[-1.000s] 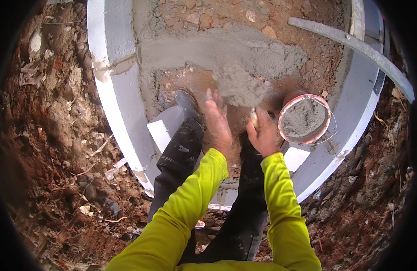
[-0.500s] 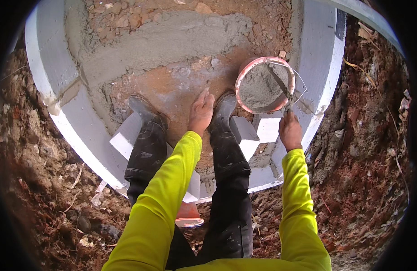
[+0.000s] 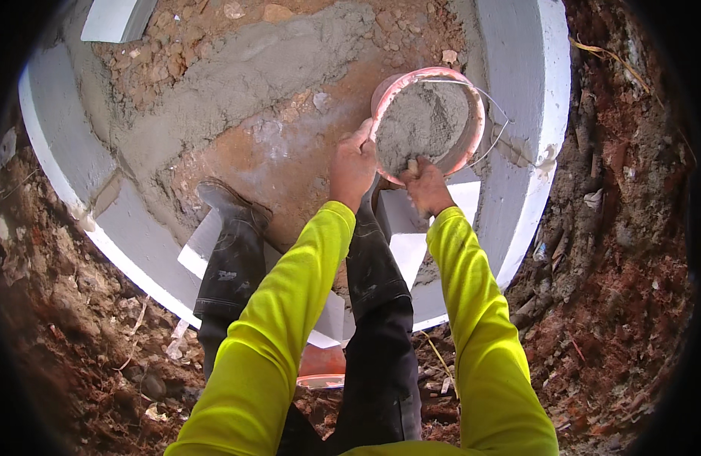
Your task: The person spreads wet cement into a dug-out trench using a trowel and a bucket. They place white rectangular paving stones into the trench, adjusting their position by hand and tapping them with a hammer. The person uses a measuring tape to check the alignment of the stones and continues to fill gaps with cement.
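Note:
A pinkish-red bucket [image 3: 384, 94] holding grey wet mortar [image 3: 426, 115] stands just right of the middle, its wire handle hanging over the right side. My left hand [image 3: 353, 169] is closed on the near left part of its rim. At the near rim, my right hand [image 3: 426, 186] grips a trowel [image 3: 413, 164]; only a bit of the handle shows at the fist. The trowel's blade is not visible.
A curved grey wall of blocks [image 3: 517, 68] rings the brown earth floor [image 3: 244, 163], with mortar spread across it. White blocks [image 3: 409, 247] lie beside my boots [image 3: 240, 251]. Behind my legs sits another red bucket [image 3: 322, 362]. Rough reddish soil [image 3: 616, 304] surrounds the wall.
My left hand has moved from between my boots up to the bucket rim and taken hold of it. My right hand has shifted left and inward with the trowel; the blade dropped out of sight.

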Available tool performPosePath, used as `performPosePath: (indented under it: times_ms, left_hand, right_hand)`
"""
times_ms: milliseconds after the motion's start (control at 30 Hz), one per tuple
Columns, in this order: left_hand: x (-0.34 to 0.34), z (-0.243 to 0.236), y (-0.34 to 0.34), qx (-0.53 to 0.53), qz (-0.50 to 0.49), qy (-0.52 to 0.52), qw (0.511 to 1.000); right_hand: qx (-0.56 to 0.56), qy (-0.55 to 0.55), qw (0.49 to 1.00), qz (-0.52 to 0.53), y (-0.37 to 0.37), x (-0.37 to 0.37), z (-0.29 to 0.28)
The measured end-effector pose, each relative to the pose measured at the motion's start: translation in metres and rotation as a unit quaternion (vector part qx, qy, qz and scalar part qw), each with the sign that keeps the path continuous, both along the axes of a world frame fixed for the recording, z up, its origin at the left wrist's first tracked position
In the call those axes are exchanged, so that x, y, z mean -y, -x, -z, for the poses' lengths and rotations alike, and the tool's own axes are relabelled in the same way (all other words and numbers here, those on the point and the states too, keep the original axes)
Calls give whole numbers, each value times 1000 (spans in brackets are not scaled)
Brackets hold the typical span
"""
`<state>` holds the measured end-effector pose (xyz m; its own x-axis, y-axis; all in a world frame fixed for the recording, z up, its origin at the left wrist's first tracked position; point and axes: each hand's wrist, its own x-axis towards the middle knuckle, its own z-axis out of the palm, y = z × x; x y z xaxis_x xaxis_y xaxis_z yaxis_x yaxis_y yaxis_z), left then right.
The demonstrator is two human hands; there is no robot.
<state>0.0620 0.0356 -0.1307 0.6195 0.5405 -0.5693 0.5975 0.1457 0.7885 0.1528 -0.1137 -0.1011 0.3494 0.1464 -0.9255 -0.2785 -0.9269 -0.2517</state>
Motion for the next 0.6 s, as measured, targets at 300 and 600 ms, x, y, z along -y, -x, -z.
performPosePath:
  times_ms: [300,600]
  left_hand:
    - [16,-13,-7,7,-33,93,995]
    - [-20,-12,92,-111,-135,57,983]
  right_hand:
    - [-117,-214,896,372,47,27,-4]
    - [-106,-259,936,214,61,19,-89]
